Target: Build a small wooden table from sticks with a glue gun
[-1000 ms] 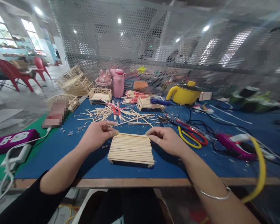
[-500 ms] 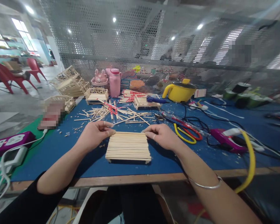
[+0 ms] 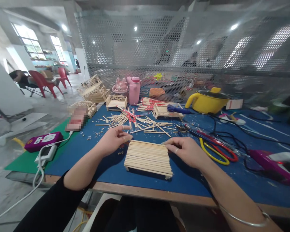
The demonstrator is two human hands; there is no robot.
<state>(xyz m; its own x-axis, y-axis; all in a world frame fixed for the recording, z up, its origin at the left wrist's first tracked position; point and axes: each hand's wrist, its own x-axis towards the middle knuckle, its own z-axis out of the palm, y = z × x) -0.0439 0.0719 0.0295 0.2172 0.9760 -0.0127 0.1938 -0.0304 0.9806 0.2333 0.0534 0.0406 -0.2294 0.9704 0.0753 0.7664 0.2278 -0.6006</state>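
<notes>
A small platform of wooden sticks (image 3: 148, 158), laid side by side on short legs, stands on the blue work mat near the table's front edge. My left hand (image 3: 114, 140) pinches its back left corner between thumb and fingers. At the back right corner, my right hand (image 3: 187, 150) grips the end in the same way, fingers closed. Just beyond them lies a scattered pile of loose sticks (image 3: 157, 126). Little miniature beds built from sticks, one of them (image 3: 117, 102) behind the pile, stand farther back.
Pliers and scissors with yellow and red handles (image 3: 215, 153) lie to the right among black cables. A blue-handled tool (image 3: 178, 110) rests on another stick bed. A yellow pot (image 3: 209, 102) and pink bottle (image 3: 134, 91) stand before the perforated screen. At left are a phone (image 3: 76, 119) and purple power strip (image 3: 43, 141).
The view has turned left, so everything appears shifted rightward. Both hands stay at the platform's back corners, with no clear change in grip.
</notes>
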